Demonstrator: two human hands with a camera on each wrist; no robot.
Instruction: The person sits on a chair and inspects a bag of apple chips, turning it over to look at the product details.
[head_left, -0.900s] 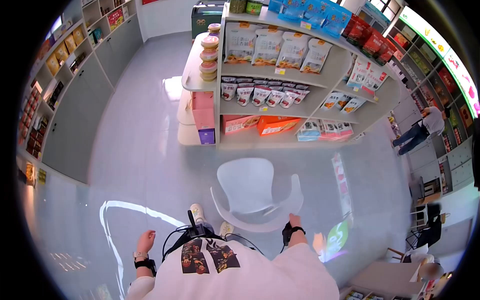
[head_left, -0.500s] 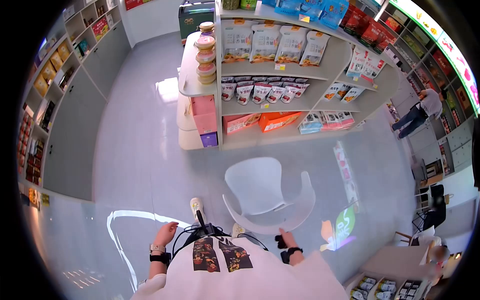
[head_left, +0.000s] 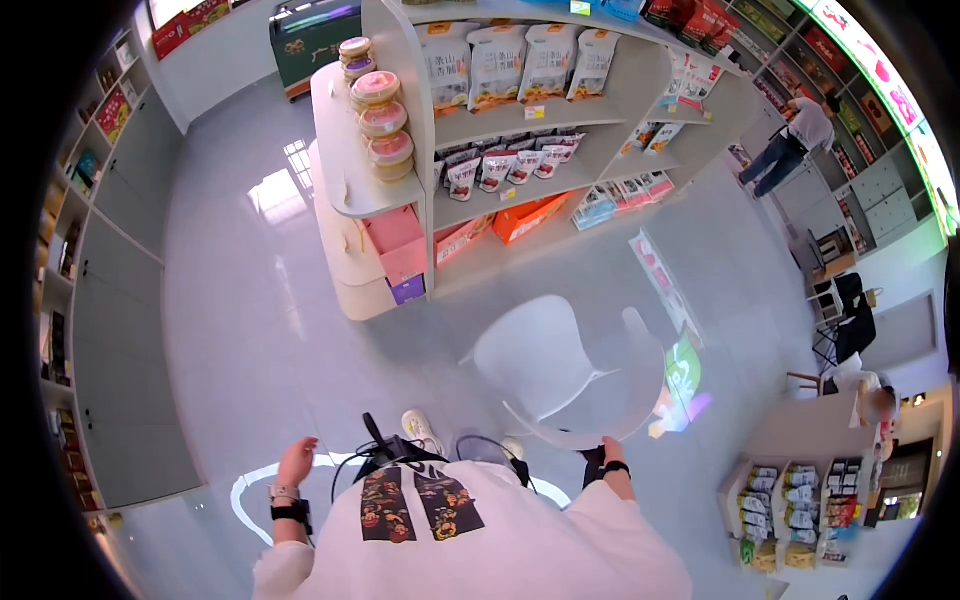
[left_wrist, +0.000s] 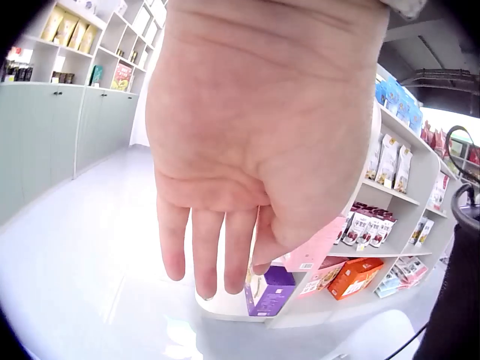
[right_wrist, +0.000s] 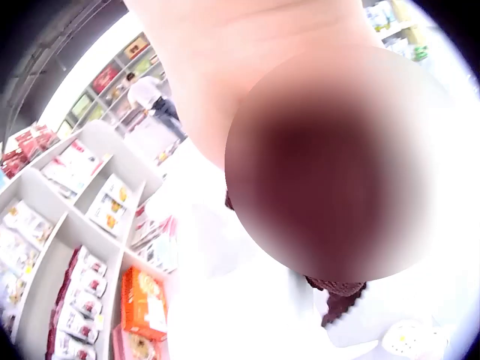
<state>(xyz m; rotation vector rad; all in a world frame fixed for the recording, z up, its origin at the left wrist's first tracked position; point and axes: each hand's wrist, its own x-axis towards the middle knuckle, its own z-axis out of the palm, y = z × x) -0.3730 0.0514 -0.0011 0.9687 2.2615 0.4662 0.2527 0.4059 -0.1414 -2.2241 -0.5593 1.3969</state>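
In front of the shelf unit (head_left: 480, 128), at the white chair (head_left: 535, 360): right hand (head_left: 612, 455) is at the chair's curved rim, touching or just beside it, can't tell which. A dark maroon piece (right_wrist: 341, 300), knit-looking, shows right below that hand; blur covers the fingers, so can't confirm the grip or whether it's on the piece, the rim or neither. Left hand (left_wrist: 240, 142) is out to the side, fingers long and loose, nothing in it. In the left wrist view it only overlaps the purple box (left_wrist: 270, 294); no contact visible.

Step, my read: handling at the chair, 1 hand working, 1 idle. Next move calls for a sure right-hand hold first, plus clearance between rim and shoes (head_left: 422, 430). Loose cable (head_left: 480, 437) could snag.
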